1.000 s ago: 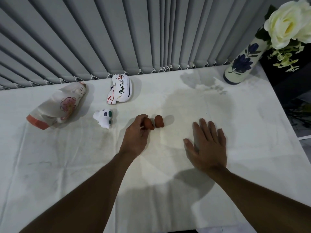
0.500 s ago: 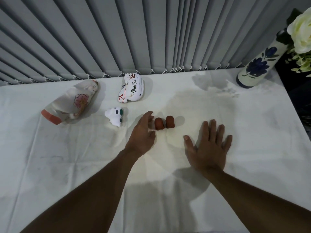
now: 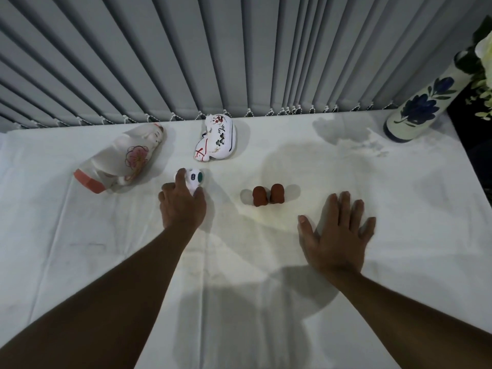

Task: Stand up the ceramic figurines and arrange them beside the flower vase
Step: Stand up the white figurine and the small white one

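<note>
My left hand [image 3: 182,204] closes its fingers around a small white figurine [image 3: 195,178] with dark dots, which rests on the white cloth. Two small brown figurines [image 3: 268,194] stand side by side at the middle. A large pale figurine [image 3: 119,158] with a pink flower and an orange base lies on its side at the left. A white painted figurine [image 3: 217,138] lies on its side near the blinds. The cream vase [image 3: 416,109] with blue flowers stands at the far right. My right hand [image 3: 336,234] lies flat on the cloth, fingers spread, holding nothing.
Grey vertical blinds [image 3: 213,54] hang along the table's far edge. The white cloth [image 3: 239,302] covers the whole table. The right table edge drops off beside the vase, where a white rose [image 3: 487,49] leans over a dark area.
My left hand left the brown figurines and moved left onto the small white figurine. The view shifted left, so the vase sits further right. My right hand stayed flat.
</note>
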